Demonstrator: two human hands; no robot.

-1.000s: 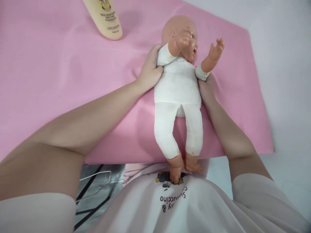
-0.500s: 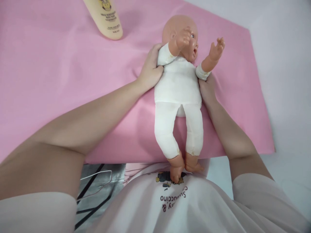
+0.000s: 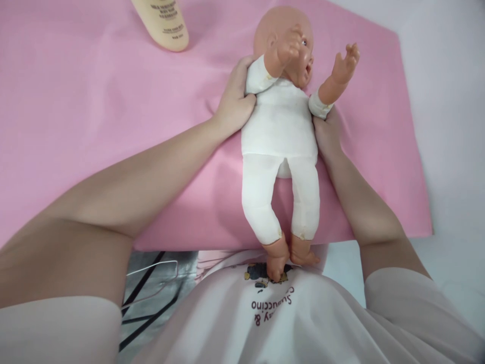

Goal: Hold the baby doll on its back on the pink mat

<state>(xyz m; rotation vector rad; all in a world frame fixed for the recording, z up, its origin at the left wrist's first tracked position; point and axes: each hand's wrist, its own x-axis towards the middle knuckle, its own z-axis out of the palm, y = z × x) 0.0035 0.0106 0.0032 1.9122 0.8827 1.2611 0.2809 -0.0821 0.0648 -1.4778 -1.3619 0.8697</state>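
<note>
- Two hands carry one soft-bodied baby doll in a white cloth suit [image 3: 279,121], which lies face up in the centre-right of the frame, its bald plastic head toward the top edge and its bare plastic feet at the lower middle, touching the person's pale printed shirt [image 3: 273,313].
- Left hand [image 3: 233,101] is cupped against the doll's side just under its raised arm, fingers curled round behind the shoulder, so it is closed on the doll rather than spread.
- Right hand [image 3: 326,134] is tucked under the doll's other armpit, mostly hidden behind the torso; its fingers cannot be seen, though it presses on the doll's side.
- Judged from this grip, the hold is best kept even on both sides and high under the arms, so the floppy cloth body does not sag or twist and the heavy head does not loll back.
- Legs hang loose and slightly crossed at the ankles; any lift would likely drag the feet along the shirt unless the body is kept level.
- Under the doll, a smooth pink cloth sheet [image 3: 94,111] covers the surface, creased where the left hand presses it.
- At the upper left of the frame, well apart from the doll, lies a cream plastic bottle with printed text [image 3: 162,23].
</note>
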